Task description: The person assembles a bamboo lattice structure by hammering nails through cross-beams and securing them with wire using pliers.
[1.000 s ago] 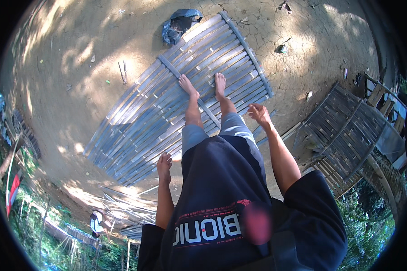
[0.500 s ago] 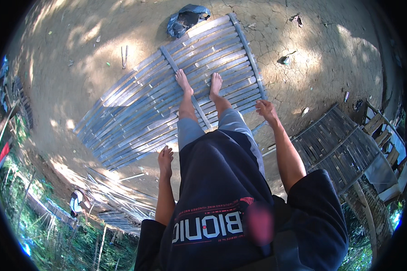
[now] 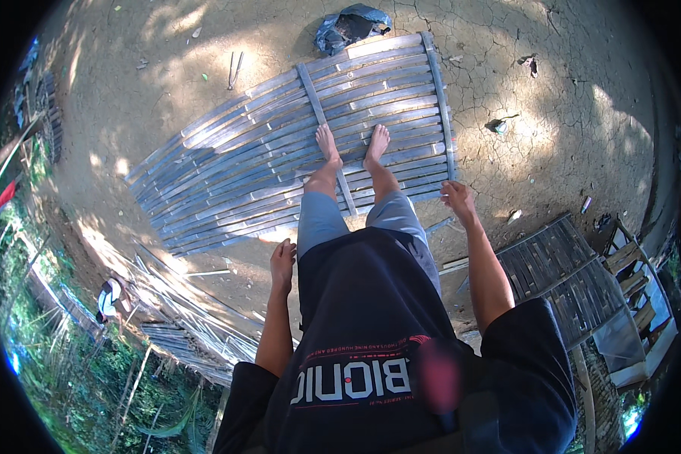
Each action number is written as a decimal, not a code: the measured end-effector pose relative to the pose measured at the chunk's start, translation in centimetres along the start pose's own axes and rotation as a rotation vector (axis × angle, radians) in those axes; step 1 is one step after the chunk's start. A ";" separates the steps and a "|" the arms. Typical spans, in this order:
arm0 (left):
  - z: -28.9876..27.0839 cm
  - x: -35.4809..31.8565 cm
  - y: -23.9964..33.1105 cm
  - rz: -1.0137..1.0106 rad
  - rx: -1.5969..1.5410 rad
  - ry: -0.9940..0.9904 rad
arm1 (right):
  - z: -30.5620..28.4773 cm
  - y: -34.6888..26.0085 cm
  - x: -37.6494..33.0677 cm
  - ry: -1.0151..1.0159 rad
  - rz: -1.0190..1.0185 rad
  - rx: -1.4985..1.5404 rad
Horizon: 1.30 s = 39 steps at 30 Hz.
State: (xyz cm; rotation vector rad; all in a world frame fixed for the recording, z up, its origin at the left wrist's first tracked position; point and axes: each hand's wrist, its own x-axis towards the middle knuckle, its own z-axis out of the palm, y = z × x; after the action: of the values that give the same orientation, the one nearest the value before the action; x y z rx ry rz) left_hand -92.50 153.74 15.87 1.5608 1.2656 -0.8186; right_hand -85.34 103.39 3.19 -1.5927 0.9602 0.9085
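Observation:
My left hand (image 3: 283, 261) hangs beside my left thigh, its fingers loosely bent and nothing visible in them. On the other side, my right hand (image 3: 457, 198) is held out from my body with its fingers partly bent, also without a visible object. In the picture it lies close to the right end of a bamboo slat platform (image 3: 280, 163), apparently above it rather than touching. Both my bare feet stand on the slats, the left one at a crosspiece (image 3: 310, 94).
A dark plastic bag (image 3: 353, 29) lies at the platform's far edge. Two thin sticks (image 3: 236, 70) rest on the dirt at far left. Bamboo poles (image 3: 181, 310) lie left, near another person (image 3: 109, 300). A slatted bamboo structure (image 3: 545, 261) stands at right.
The view has turned a little, so the platform and bag appear farther right. My right hand sits slightly lower in the picture. Both hands still hang without visible objects.

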 end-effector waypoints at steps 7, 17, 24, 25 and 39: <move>0.1 3.2 -0.5 -0.015 0.051 -0.041 | 2.7 -2.2 1.3 0.044 -0.011 -0.053; 1.7 26.0 -1.7 0.155 0.239 0.091 | 11.5 -1.3 23.4 0.029 -0.248 -0.402; 8.2 52.7 3.7 0.474 0.374 0.051 | 18.3 -1.6 47.3 0.147 -0.673 -0.818; 9.6 56.2 4.8 0.495 0.365 0.035 | 19.1 -2.1 49.9 0.163 -0.706 -0.846; 18.0 71.4 11.5 1.290 0.906 0.181 | 19.5 -4.1 60.5 0.400 -1.143 -1.085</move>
State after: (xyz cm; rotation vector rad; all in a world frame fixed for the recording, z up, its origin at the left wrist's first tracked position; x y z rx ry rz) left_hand -62.83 161.10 -52.08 2.6607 -0.2890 -0.3368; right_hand -59.41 114.47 -53.91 -2.7935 -0.4463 0.2115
